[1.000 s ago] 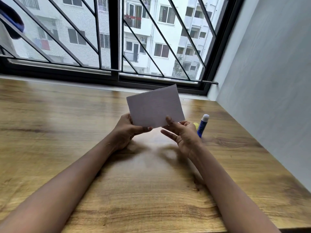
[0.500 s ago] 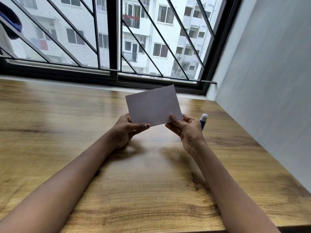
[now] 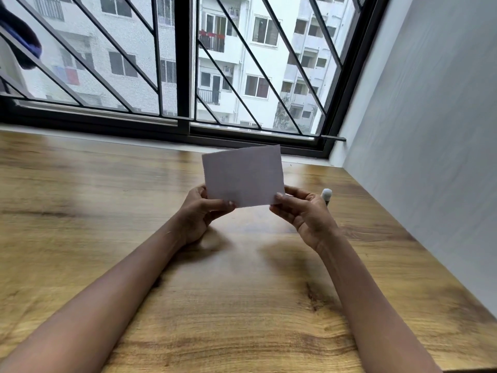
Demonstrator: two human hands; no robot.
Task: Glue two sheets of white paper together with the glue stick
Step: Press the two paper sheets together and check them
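Note:
A small white paper rectangle (image 3: pixel 243 175) is held upright above the wooden table, slightly tilted. My left hand (image 3: pixel 200 214) pinches its lower left edge with the thumb in front. My right hand (image 3: pixel 302 214) pinches its lower right corner. I cannot tell whether it is one sheet or two pressed together. The glue stick (image 3: pixel 326 196), white cap up, stands on the table just behind my right hand, which hides most of its body.
The wooden table (image 3: pixel 242 305) runs to a black-framed barred window (image 3: pixel 185 76) at the back. A grey wall (image 3: pixel 430 157) borders the table on the right. A dark blue object (image 3: pixel 21 41) hangs at the upper left.
My right hand rose and closed onto the paper's lower right corner, now covering most of the glue stick. The paper stayed held upright in nearly the same place.

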